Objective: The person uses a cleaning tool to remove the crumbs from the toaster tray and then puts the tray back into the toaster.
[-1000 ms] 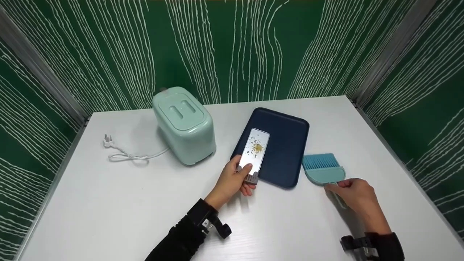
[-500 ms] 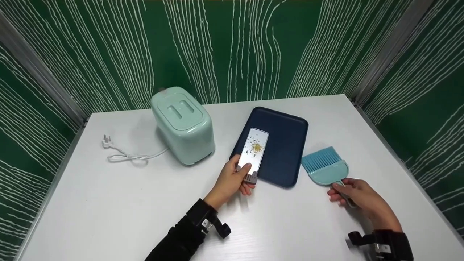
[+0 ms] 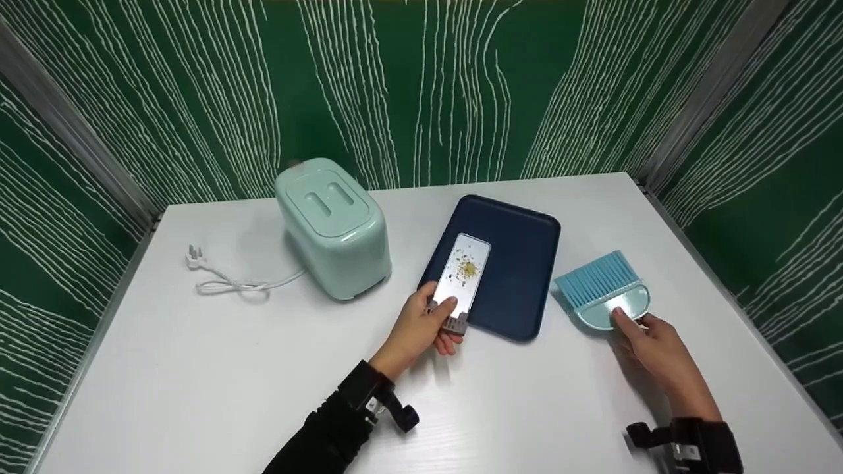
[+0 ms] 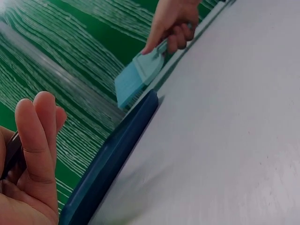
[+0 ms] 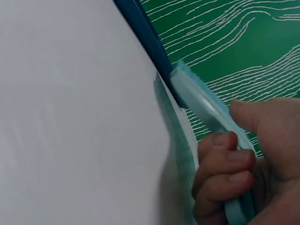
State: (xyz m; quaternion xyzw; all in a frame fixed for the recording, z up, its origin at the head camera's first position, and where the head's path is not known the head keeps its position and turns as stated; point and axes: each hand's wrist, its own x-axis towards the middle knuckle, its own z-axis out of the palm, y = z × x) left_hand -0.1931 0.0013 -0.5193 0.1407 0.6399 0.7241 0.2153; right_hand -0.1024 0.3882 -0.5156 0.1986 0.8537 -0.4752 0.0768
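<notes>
Now the brush [image 3: 602, 289] is up off the table [image 3: 527, 395] in the right hand [image 3: 652, 349]; over the last second it has turned, and the thumb has slid onto its flat head, the other fingers curled round the handle. Its bristles point ahead and left of those fingers, near a navy tray [image 3: 520, 270]. Unchanged, the left hand [image 3: 423, 322] grips the grey end of a narrow white tray [image 3: 454, 288], thumb on top. Crumbs [image 3: 467, 268] lie beyond that thumb, over the navy tray. The brush seems secure and ready for use, its bristles well apart from the crumbs.
</notes>
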